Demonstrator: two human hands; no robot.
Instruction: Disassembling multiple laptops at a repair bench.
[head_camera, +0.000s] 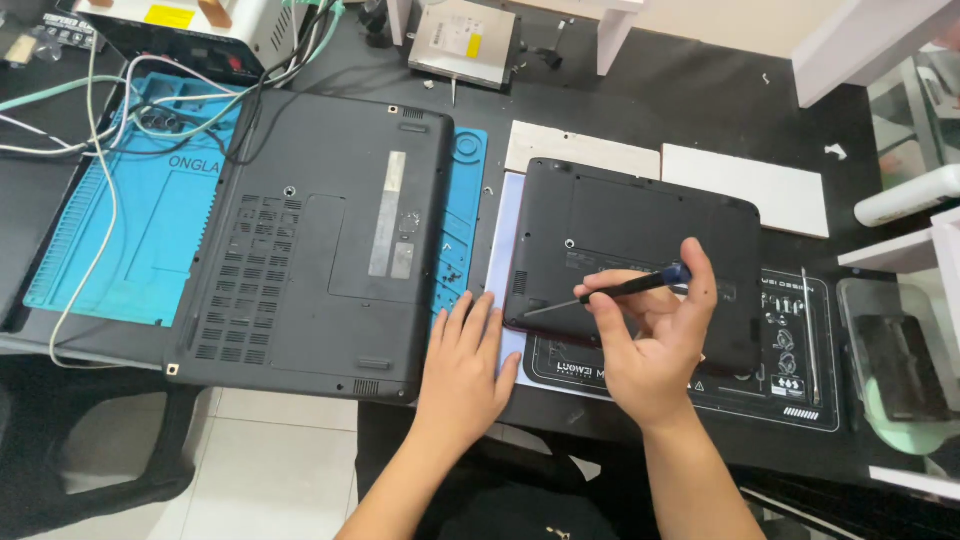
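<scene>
A small black laptop (640, 225) lies bottom-up on a black work mat (800, 395). My right hand (655, 335) holds a thin screwdriver (610, 292) with a blue and black handle, its tip pointing left at the small laptop's near left corner. My left hand (462, 365) rests flat, fingers apart, on the table edge between the two machines. A larger black laptop (320, 240) lies bottom-up to the left, partly over a blue silicone mat (130, 230).
White and green cables (100, 150) loop across the blue mat from a box at the top left. A silver optical drive (462, 40) sits at the back. Two white boards (745, 185) lie behind the small laptop. A clear tray (900, 365) stands at the right.
</scene>
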